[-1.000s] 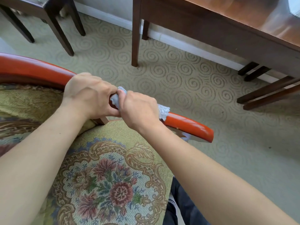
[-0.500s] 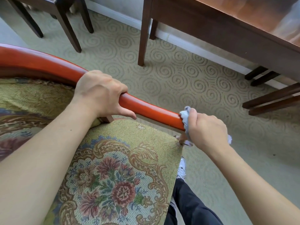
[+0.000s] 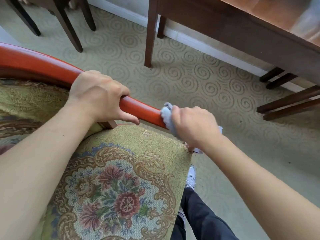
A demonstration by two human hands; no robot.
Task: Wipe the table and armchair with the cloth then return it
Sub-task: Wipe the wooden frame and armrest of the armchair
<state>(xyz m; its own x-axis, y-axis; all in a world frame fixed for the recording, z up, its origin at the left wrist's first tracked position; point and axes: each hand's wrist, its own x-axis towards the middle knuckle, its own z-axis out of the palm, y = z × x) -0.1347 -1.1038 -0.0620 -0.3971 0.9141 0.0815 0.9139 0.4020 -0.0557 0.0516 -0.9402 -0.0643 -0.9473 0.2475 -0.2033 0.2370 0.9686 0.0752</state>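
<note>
L hand (image 3: pixel 98 96) grips the armchair's (image 3: pixel 110 172) red wooden armrest (image 3: pixel 140 110) from above, fingers (image 3: pixel 129 117) curled round the rail, thumb tip showing under it. R hand (image 3: pixel 194 124) is further down the same rail near its front end, fingers curled tight round the cloth (image 3: pixel 167 115) (pale blue-grey, bunched), pressing it onto the armrest; a bit of cloth also pokes out on the far side of the hand. Hands apart, bare red rail between them.

No writing or labels readable anywhere.

Edges/room: rail end hidden under cloth + R hand, sits just past the seat cushion's front corner. Open swirl-pattern carpet (image 3: pixel 199 78) beyond the armrest, up to the desk (image 3: pixel 242 32) leg and the dark chair legs (image 3: pixel 69 32) top left. More dark chair legs at right edge under the desk. Person's dark trouser leg (image 3: pixel 200 217) and white shoe (image 3: pixel 191 177) just beside the seat's front edge.

Floral tapestry seat carries nothing but the forearms passing over it.
</note>
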